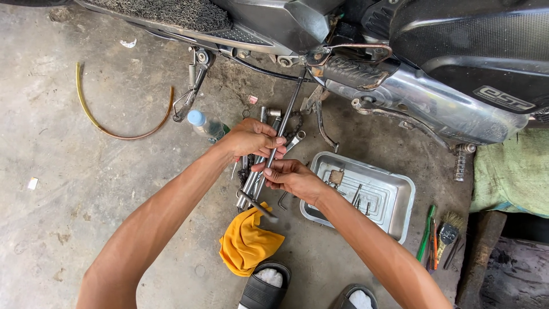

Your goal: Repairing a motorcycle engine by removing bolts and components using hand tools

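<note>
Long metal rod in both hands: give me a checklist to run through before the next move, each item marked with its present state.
1. Left hand closed around the long metal rod: ok.
2. Right hand pinching the rod lower down: ok.
3. Rod's upper end seated on the scooter underside: cannot tell, it is hidden in shadow.
4. Loose wrenches lying right under the hands: not ok, crowded.
5. Metal tray beside the right forearm, within easy reach: ok.
6. Yellow rag on the floor near the feet, apart from the rod: ok.

Both hands, left hand (251,139) and right hand (291,176), around a long socket wrench (284,123) beside a metal tray (400,197).
</note>
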